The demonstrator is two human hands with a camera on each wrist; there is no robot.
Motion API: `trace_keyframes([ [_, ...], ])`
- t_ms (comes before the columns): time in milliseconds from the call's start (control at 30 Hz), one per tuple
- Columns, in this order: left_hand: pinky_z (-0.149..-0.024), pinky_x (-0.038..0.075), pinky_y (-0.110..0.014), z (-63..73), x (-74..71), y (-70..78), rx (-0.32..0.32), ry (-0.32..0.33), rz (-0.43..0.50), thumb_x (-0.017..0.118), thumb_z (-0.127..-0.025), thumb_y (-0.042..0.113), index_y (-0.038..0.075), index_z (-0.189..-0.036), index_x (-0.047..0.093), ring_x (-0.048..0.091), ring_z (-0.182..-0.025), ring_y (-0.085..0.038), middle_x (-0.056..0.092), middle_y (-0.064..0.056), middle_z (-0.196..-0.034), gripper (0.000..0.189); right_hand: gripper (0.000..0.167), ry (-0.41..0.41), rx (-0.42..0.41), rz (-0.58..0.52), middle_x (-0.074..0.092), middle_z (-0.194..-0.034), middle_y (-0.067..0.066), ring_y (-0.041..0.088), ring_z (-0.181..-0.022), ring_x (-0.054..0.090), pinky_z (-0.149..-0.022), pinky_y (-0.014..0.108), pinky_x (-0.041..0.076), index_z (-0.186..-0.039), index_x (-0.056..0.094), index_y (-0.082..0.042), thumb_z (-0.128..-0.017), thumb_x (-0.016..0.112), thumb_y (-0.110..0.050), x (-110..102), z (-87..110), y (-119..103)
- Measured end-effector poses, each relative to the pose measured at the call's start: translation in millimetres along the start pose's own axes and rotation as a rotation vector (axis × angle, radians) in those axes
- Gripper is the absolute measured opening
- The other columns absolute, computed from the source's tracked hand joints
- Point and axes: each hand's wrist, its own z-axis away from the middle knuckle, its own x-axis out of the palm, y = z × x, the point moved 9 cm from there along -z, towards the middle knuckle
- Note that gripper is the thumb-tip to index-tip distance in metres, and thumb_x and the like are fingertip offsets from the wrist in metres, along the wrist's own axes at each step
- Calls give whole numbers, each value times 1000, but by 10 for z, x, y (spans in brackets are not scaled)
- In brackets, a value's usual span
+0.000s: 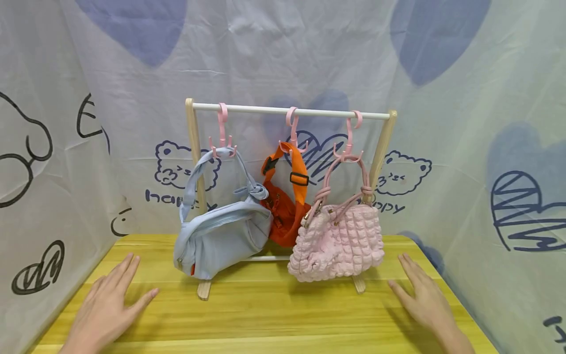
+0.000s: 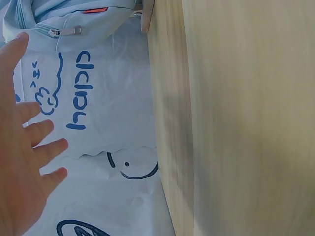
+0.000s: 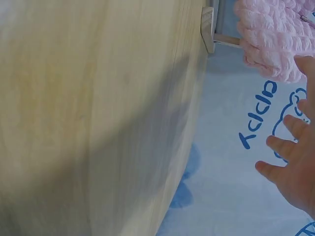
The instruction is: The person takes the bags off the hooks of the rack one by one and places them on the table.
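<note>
Over the table's left side, my left hand has its fingers extended and holds nothing. My right hand is likewise spread, on the right side. Between them a small rack carries three bags on pink hooks. The light blue bag hangs from the left hook, nearest my left hand. An orange waist bag hangs from the middle hook, partly behind its neighbours. On the right hook hangs a pink puffy handbag, nearest my right hand.
The rack has a white top bar and wooden legs, with a foot at the left front. It stands on a yellow wood-grain table. White printed cloth encloses the back and both sides.
</note>
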Motion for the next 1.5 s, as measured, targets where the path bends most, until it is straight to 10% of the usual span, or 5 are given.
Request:
trace_keyframes([
  [400, -129, 12, -50, -46, -262, 151, 63, 207, 21, 72, -96, 43, 17, -165, 30, 48, -133, -52, 34, -11, -168, 85, 72, 190, -60, -35, 41, -162, 20, 52, -139, 45, -113, 67, 36, -164, 33, -18, -103, 66, -37, -160, -71, -180],
  [767, -124, 23, -60, -77, -449, 325, 98, 290, 31, 75, -95, 40, 23, -164, 35, 51, -131, -49, 41, -10, -164, 81, 75, 432, -234, -36, 49, -159, 10, 37, -138, 53, -121, 14, 18, -158, 47, -15, -90, 80, -20, -379, -42, -490],
  [1033, -111, 38, -64, -154, -591, 455, 141, 373, 39, 80, -89, 38, 21, -161, 42, 55, -128, -47, 51, -13, -156, 83, 73, 488, -306, -60, 49, -159, 8, 35, -138, 54, -118, 11, 21, -155, 50, -10, -89, 78, -18, -489, -97, -704],
  [1233, -109, 40, -63, -261, -666, 535, 161, 401, 48, 79, -89, 41, 23, -161, 42, 55, -129, -47, 50, -9, -158, 82, 62, 544, -377, -78, 50, -158, 9, 45, -128, 59, -119, 14, 24, -153, 52, -6, -105, 58, -45, -621, -212, -930],
  [1500, -97, 45, -67, -373, -801, 653, 242, 470, 74, 55, -99, 67, 18, -158, 47, 58, -123, -47, 56, -15, -151, 78, 63, 656, -500, -126, 58, -149, 13, 35, -130, 61, -119, 21, 33, -144, 60, 0, -107, 52, -50, -747, -300, -1200],
])
